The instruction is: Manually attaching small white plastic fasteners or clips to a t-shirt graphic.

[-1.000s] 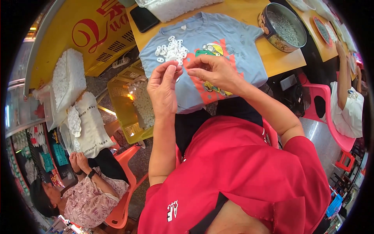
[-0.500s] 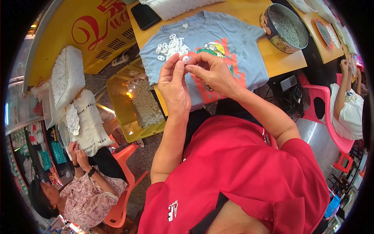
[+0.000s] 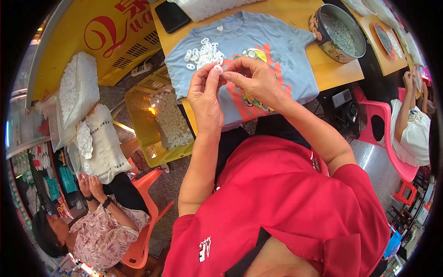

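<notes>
I see my own body from above in a red short-sleeved shirt (image 3: pixel 286 203), its sleeves ending above the elbows, so both forearms are bare. A small white emblem (image 3: pixel 204 243) sits on the red cloth near the left sleeve, and a dark strap (image 3: pixel 251 251) runs across the chest. My hands wear no gloves, rings or watch that I can make out.

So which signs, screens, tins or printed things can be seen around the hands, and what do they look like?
Yellow sign board: upper left, red curly lettering, vent slots.
Dark phone: table's top edge, black blank screen.
Round tin: upper right on table, patterned side, small white pieces inside.
Blue shirt: under both hands, colourful print.
</notes>
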The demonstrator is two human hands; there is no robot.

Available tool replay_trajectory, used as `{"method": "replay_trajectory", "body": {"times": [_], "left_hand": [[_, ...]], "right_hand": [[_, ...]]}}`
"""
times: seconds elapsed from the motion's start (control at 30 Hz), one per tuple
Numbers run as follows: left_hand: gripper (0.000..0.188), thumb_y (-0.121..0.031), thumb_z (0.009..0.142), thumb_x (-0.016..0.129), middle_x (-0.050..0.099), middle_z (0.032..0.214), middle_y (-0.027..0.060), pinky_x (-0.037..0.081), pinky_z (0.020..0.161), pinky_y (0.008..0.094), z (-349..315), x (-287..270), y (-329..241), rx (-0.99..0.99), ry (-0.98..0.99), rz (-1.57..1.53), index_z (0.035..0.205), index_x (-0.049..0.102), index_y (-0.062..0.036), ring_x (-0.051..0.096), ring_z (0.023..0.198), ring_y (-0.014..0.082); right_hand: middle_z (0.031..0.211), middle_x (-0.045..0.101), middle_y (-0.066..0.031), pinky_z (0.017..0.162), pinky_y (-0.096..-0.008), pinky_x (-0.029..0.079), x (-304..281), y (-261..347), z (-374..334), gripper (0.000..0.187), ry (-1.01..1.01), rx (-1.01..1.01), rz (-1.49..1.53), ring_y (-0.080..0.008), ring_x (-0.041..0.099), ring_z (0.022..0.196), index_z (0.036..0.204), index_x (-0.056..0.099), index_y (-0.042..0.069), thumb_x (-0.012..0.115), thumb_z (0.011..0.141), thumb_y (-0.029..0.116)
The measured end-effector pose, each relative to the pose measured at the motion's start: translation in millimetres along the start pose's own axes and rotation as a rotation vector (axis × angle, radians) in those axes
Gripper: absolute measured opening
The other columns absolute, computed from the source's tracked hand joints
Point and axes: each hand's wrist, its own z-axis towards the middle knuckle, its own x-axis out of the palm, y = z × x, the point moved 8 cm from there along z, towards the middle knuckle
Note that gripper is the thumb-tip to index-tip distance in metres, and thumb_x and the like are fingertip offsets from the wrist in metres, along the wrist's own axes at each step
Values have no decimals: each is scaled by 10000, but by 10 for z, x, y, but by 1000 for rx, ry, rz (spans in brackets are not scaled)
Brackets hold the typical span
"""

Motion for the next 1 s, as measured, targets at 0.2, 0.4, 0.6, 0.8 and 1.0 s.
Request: {"method": "replay_trajectory", "body": {"times": [0.2, 0.4, 0.6, 0.8, 1.0], "left_hand": [[157, -83, 938, 610, 644, 942, 70, 513, 733, 264, 88, -188, -79, -28, 1, -53, 1071, 598, 1, 609, 793, 135], [144, -116, 934, 623, 653, 938, 62, 502, 757, 269, 187, -631, -376, 94, -102, 48, 1045, 611, -25, 626, 809, 144], [169, -110, 932, 627, 649, 938, 58, 506, 739, 251, 108, -708, -383, 131, -126, 238, 1070, 610, -15, 625, 802, 132], [154, -84, 934, 618, 621, 918, 34, 489, 715, 222, 58, -518, -446, 178, -72, 378, 1058, 599, 6, 591, 784, 88], [120, -77, 906, 641, 624, 895, 29, 481, 700, 243, 105, -425, -484, 264, -41, 620, 1002, 629, -5, 584, 765, 108]], "right_hand": [[843, 640, -5, 660, -218, 491, -28, 2, 21, 206, 21, 79, 116, -51, 577, 737, 988, 636, 2, 668, 914, 191], [839, 604, 8, 620, -238, 484, -35, -110, 33, 163, 69, 47, -117, -52, 551, 709, 977, 640, 20, 659, 916, 171], [835, 612, -70, 608, -381, 500, 493, 143, -69, 137, 158, -537, -795, -281, 621, 738, 924, 687, 91, 694, 810, 167], [852, 616, -88, 590, -405, 493, 661, 122, 64, 151, 186, -434, -1038, -298, 631, 724, 889, 670, 74, 703, 797, 189], [854, 629, -123, 611, -443, 490, 583, 142, 82, 159, 194, -461, -951, -332, 627, 744, 885, 653, 39, 692, 799, 167]]}}
